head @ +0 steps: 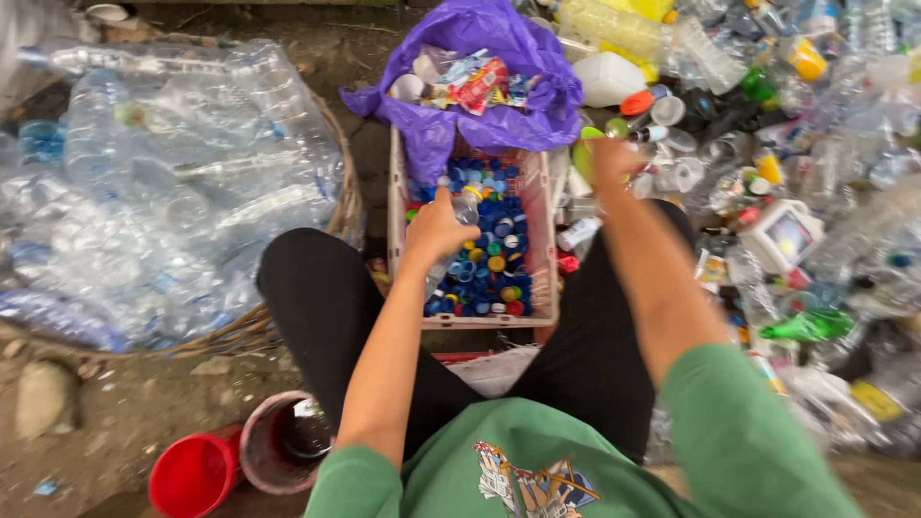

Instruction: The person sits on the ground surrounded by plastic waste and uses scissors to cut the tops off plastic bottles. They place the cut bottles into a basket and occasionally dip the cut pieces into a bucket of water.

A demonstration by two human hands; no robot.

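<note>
A clear plastic bottle (459, 223) was gripped in the left hand (436, 228) over the crate (543, 230) of bottle caps (489, 240) at frame centre, while the right hand (614, 158) was extended toward mixed plastic waste (767, 144), upper right; its fingers' state could not be told.

Purple bag (451, 115), pinkish crate (542, 240) of caps (489, 259) (mostly blue), green bottle (583, 158), red bucket (192, 475).
</note>
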